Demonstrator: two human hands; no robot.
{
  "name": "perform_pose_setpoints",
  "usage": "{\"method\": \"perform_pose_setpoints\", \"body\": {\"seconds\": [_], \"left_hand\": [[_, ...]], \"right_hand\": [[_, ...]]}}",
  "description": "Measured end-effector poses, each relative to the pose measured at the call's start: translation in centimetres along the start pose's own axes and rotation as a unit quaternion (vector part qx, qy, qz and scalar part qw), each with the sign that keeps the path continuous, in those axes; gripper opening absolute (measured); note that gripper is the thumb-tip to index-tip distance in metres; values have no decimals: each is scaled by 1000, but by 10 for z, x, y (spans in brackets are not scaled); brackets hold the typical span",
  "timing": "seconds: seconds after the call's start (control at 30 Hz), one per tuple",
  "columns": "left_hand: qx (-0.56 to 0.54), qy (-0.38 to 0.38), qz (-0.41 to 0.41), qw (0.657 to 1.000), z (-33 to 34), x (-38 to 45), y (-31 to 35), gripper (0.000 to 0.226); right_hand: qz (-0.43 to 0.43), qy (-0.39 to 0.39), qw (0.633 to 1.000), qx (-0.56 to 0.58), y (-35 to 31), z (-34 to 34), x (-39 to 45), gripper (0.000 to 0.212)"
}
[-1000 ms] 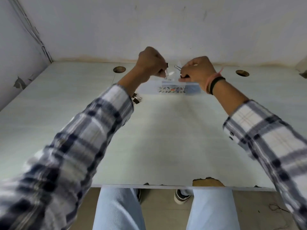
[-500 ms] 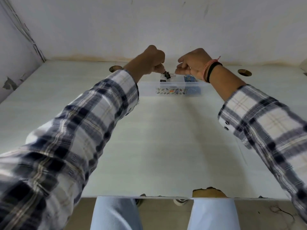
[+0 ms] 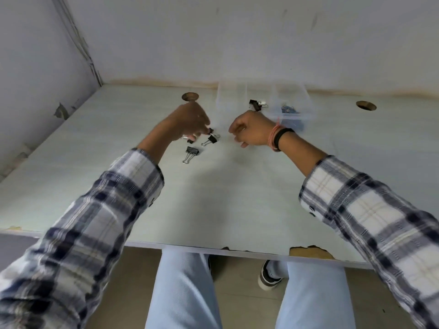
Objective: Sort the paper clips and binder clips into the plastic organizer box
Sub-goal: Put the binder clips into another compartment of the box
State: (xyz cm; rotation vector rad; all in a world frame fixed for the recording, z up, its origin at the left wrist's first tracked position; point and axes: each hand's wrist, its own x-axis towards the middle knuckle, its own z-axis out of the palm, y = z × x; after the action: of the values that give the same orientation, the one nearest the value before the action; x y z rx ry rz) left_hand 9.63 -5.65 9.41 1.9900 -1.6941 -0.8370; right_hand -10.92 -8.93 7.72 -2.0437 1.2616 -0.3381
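Observation:
The clear plastic organizer box [image 3: 297,96] stands at the back of the table. One black binder clip [image 3: 254,104] lies in its middle compartment and blue paper clips [image 3: 288,110] in its right one. My left hand [image 3: 190,122] is down on the table left of the box, fingertips pinched on a small black binder clip [image 3: 210,131]. Two more binder clips [image 3: 212,139] [image 3: 192,151] lie just beside and in front of it, and a third [image 3: 190,140] is half hidden under the fingers. My right hand [image 3: 251,130] hovers in front of the box as a loose fist with nothing visible in it.
Two round cable holes [image 3: 190,96] [image 3: 366,105] sit in the tabletop near the back wall. A wall closes the left side. The table's front edge [image 3: 306,251] is chipped, with my legs below it.
Both hands have drawn back from over the box. The left hand dropped to the clips on the table; a binder clip now lies in the middle compartment. The view shifted left.

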Motion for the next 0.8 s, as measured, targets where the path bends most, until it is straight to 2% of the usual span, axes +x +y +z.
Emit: {"method": "perform_pose_setpoints", "body": {"seconds": [0.1,0.2,0.27,0.4,0.43,0.57,0.67,0.8], "left_hand": [[135,-60,5,989,-8,-12,-23,69],[203,-121,13,972,-10,-19,-32,93],[205,-119,19,971,-6,-17,-39,87],[145,-62,62,985,3,-11,-58,59],[126,-53,69,988,3,-11,-62,54],[102,-41,73,991,4,-14,-67,49],[110,-45,66,991,5,-14,-63,54],[109,-83,46,990,4,-15,-59,40]], "right_hand": [[-52,-2,987,-150,-19,18,9,47],[-70,-33,974,-213,-31,33,23,55],[-62,-53,969,-235,-33,42,32,60],[-75,-55,960,-262,-28,52,42,35],[-77,-50,962,-259,-27,51,42,36],[-75,-32,968,-237,-22,45,40,58],[-68,-57,965,-248,-21,45,37,70],[-84,-63,963,-247,-20,49,36,42]]}}
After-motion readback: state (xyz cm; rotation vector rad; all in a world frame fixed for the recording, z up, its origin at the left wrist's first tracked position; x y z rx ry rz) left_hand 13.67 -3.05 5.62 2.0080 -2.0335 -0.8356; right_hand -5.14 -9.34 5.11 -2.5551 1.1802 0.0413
